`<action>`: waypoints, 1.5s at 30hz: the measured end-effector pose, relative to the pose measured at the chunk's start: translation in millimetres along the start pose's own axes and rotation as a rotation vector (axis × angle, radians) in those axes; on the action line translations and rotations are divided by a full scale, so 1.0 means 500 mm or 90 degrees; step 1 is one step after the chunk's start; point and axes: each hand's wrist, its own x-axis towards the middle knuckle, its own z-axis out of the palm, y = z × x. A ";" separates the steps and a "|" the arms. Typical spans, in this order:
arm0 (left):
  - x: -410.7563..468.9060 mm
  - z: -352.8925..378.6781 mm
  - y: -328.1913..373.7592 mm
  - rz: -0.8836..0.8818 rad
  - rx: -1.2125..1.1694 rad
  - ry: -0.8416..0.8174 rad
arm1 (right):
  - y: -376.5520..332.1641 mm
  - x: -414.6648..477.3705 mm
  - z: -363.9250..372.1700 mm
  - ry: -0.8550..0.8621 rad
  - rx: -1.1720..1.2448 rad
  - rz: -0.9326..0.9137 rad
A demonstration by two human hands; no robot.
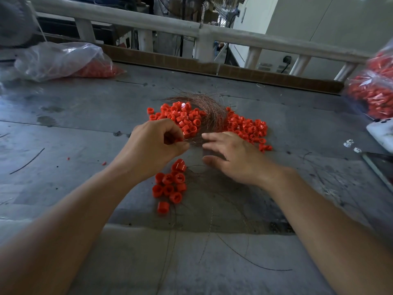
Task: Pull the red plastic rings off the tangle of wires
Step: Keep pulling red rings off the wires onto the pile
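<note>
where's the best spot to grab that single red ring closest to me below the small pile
Pinch the lone ring across its curved outer wall, thumb and finger on opposite sides, coming from above and its left. It is a short tube lying apart from the small pile, with bare table on its left; thin wire trails past its right.

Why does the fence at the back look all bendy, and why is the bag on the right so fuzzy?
Head view: the wide-angle lens bows the railing; the bag of red parts at the right edge is smeared by blur, while the red rings in the middle look sharp; the light is soft, no hard shadows on the table.
</note>
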 end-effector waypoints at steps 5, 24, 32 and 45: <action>-0.001 0.000 -0.001 0.001 -0.008 0.004 | 0.002 0.000 -0.002 0.082 0.019 -0.010; -0.011 -0.014 0.019 -0.009 -0.195 -0.015 | -0.019 -0.017 -0.037 0.404 0.120 -0.069; -0.014 -0.013 0.029 0.017 -0.206 -0.002 | -0.027 -0.023 -0.039 0.385 0.113 -0.082; -0.024 -0.007 0.043 0.060 -0.275 -0.052 | -0.050 -0.025 -0.033 0.361 0.107 -0.108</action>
